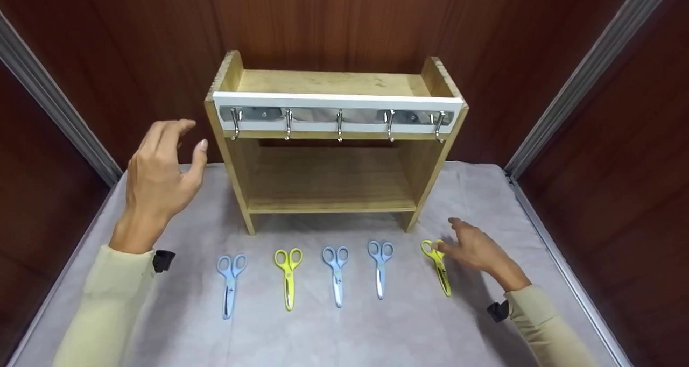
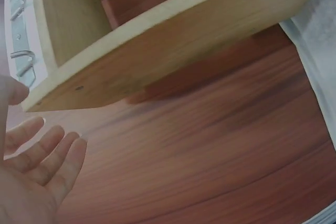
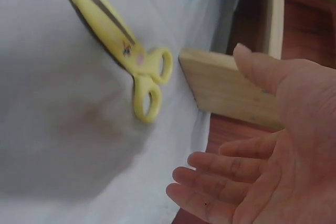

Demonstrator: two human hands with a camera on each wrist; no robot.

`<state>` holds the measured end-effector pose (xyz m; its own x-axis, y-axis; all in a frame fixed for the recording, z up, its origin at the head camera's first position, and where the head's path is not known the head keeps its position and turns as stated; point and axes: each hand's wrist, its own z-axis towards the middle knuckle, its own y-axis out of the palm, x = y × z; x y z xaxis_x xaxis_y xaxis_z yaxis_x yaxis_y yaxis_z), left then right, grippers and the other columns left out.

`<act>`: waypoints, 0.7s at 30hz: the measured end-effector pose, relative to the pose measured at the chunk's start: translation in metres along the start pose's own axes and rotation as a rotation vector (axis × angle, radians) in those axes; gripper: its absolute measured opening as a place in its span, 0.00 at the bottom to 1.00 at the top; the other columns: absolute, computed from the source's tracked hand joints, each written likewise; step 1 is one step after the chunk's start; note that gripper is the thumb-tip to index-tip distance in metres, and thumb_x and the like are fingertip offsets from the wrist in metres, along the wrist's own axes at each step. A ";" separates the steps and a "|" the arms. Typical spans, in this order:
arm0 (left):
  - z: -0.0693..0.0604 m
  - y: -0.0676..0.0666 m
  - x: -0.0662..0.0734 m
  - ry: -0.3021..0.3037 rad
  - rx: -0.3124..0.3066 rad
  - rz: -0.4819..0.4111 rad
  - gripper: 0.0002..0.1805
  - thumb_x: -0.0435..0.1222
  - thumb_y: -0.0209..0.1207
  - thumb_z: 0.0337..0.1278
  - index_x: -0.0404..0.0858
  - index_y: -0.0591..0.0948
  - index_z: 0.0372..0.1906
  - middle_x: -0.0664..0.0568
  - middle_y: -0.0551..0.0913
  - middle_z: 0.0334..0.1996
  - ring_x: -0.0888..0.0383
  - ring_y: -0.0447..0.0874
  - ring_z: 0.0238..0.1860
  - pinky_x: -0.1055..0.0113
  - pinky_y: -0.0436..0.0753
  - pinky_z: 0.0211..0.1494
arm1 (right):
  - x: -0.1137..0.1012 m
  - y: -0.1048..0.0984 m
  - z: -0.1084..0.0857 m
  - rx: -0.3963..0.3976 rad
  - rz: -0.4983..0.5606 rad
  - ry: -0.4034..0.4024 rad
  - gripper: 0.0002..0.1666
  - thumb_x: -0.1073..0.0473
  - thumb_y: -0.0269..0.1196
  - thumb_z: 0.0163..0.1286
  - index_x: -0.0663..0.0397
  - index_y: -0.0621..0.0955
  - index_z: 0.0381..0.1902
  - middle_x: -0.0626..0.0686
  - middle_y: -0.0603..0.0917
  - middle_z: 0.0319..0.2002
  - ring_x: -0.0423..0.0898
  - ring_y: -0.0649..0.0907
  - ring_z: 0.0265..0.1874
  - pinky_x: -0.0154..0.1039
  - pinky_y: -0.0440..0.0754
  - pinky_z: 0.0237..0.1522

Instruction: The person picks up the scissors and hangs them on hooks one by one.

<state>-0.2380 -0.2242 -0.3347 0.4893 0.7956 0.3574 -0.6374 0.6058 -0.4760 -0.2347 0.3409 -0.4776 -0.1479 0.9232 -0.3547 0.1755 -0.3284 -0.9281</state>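
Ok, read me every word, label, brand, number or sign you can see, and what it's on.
No text can be read.
Far-right yellow loop-handled scissors: small dark mark, too blurred to read.
Far-left pale-blue loop-handled scissors: small dark mark, too small to read.
Middle pale-blue loop-handled scissors: small dark mark, too small to read.
Silver metal hook rail: no lettering visible.

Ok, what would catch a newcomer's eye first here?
Probably the wooden shelf at centre, five metal hooks across its white front board. Before it, three blue scissors and two yellow scissors form a row. The right hand hovers by the rightmost pair, the left hand beside the shelf.
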 end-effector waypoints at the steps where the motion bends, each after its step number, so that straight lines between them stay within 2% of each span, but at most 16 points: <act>1: 0.002 0.000 0.001 0.006 0.007 0.004 0.19 0.36 0.62 0.70 0.29 0.82 0.59 0.33 0.84 0.53 0.37 0.84 0.54 0.43 0.83 0.58 | -0.001 0.003 -0.001 -0.002 -0.003 0.009 0.52 0.39 0.65 0.74 0.79 0.64 0.74 0.78 0.74 0.69 0.73 0.77 0.68 0.68 0.77 0.69; 4: 0.008 0.000 0.005 0.023 0.035 -0.005 0.20 0.36 0.61 0.70 0.29 0.81 0.61 0.32 0.83 0.57 0.36 0.82 0.59 0.42 0.81 0.65 | -0.004 0.013 -0.004 -0.002 -0.008 0.038 0.52 0.40 0.65 0.74 0.80 0.64 0.73 0.78 0.76 0.66 0.72 0.79 0.65 0.67 0.78 0.67; 6: 0.013 0.000 0.007 0.038 0.053 -0.009 0.21 0.36 0.61 0.70 0.29 0.80 0.63 0.32 0.83 0.59 0.36 0.80 0.63 0.43 0.79 0.70 | -0.006 0.021 -0.005 0.011 -0.008 0.053 0.50 0.41 0.65 0.73 0.81 0.66 0.72 0.77 0.80 0.62 0.69 0.84 0.60 0.66 0.81 0.64; 9: 0.018 0.000 0.010 0.047 0.079 -0.030 0.24 0.36 0.61 0.69 0.30 0.79 0.66 0.33 0.82 0.63 0.36 0.76 0.68 0.45 0.75 0.76 | -0.009 0.032 -0.008 0.047 0.006 0.067 0.41 0.44 0.67 0.72 0.78 0.73 0.62 0.69 0.85 0.45 0.59 0.85 0.42 0.60 0.85 0.51; 10: 0.020 0.000 0.011 0.052 0.083 -0.032 0.25 0.36 0.61 0.69 0.30 0.78 0.67 0.33 0.81 0.64 0.36 0.75 0.69 0.46 0.74 0.78 | -0.009 0.036 -0.009 0.063 0.002 0.065 0.38 0.45 0.68 0.72 0.77 0.75 0.57 0.65 0.84 0.39 0.56 0.83 0.37 0.58 0.85 0.46; 11: 0.022 -0.001 0.011 0.057 0.083 -0.032 0.26 0.36 0.61 0.69 0.30 0.78 0.68 0.33 0.81 0.65 0.36 0.75 0.70 0.47 0.72 0.79 | -0.011 0.039 -0.010 0.078 -0.009 0.063 0.34 0.46 0.69 0.71 0.75 0.76 0.51 0.62 0.81 0.35 0.54 0.80 0.34 0.58 0.84 0.46; 14: 0.027 -0.001 0.014 0.071 0.074 -0.034 0.28 0.36 0.61 0.69 0.31 0.76 0.71 0.34 0.79 0.69 0.37 0.73 0.73 0.49 0.70 0.81 | -0.013 0.048 -0.013 0.115 -0.038 0.076 0.28 0.46 0.70 0.70 0.69 0.74 0.40 0.59 0.75 0.31 0.54 0.76 0.32 0.58 0.82 0.40; 17: 0.032 -0.001 0.017 0.091 0.063 -0.037 0.29 0.34 0.61 0.68 0.32 0.75 0.72 0.36 0.78 0.70 0.38 0.73 0.74 0.49 0.70 0.82 | -0.015 0.055 -0.016 0.147 -0.064 0.094 0.30 0.47 0.70 0.68 0.71 0.74 0.39 0.61 0.74 0.31 0.56 0.74 0.33 0.57 0.81 0.39; 18: 0.034 0.000 0.018 0.096 0.061 -0.039 0.29 0.34 0.61 0.68 0.32 0.75 0.72 0.36 0.78 0.71 0.38 0.73 0.74 0.49 0.70 0.82 | -0.016 0.057 -0.017 0.156 -0.065 0.103 0.31 0.47 0.70 0.68 0.72 0.74 0.39 0.62 0.74 0.31 0.56 0.74 0.33 0.55 0.79 0.35; 21: 0.038 0.003 0.020 0.110 0.043 -0.045 0.29 0.34 0.61 0.69 0.32 0.75 0.72 0.36 0.77 0.71 0.38 0.73 0.73 0.49 0.70 0.81 | -0.015 0.062 -0.019 0.180 -0.068 0.115 0.32 0.48 0.70 0.67 0.75 0.74 0.39 0.63 0.74 0.31 0.56 0.73 0.33 0.52 0.78 0.32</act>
<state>-0.2529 -0.2065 -0.2986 0.5791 0.7634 0.2862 -0.6368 0.6427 -0.4259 -0.2035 0.3103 -0.5273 -0.0393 0.9577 -0.2849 -0.0088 -0.2855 -0.9583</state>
